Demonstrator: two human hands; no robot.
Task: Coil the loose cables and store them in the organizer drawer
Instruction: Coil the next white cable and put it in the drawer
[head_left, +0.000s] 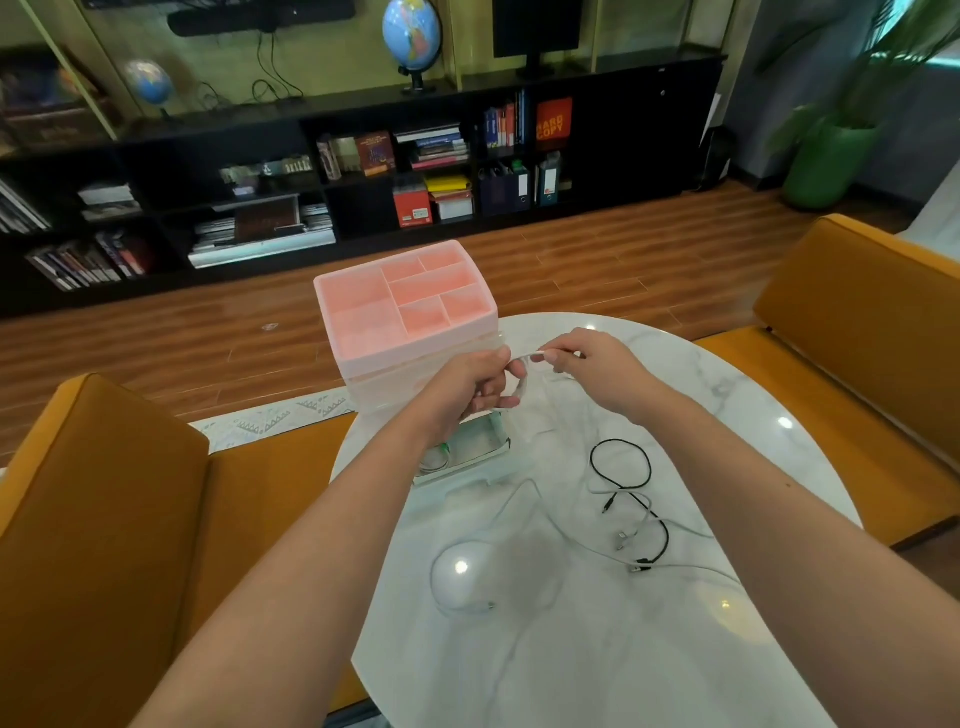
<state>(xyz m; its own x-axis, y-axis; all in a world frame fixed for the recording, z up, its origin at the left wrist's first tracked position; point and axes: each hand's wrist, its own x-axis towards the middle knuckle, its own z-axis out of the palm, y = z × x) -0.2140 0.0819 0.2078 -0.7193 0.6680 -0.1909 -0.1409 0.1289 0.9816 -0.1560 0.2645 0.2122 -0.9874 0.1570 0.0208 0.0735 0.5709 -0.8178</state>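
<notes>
White cable (521, 382), thin and glossy, loops into a small coil gripped in the left hand's (475, 387) curled fingers; the right hand (589, 366) pinches its plug end.

Both bare forearms reach forward from the near edge of the view and converge toward the middle, held up off the tabletop. The left hand (475, 387) is turned with its back toward the camera and its thumb uppermost; its fingers (501, 401) curl round a small loop of white cable (521, 382), which shows just right of the knuckles. The right hand (592, 366) sits just beside it, slightly higher, wrist bent inward, with thumb and forefinger pinching the end of the same cable at their tips. The two hands nearly touch, fingertips facing each other.
</notes>
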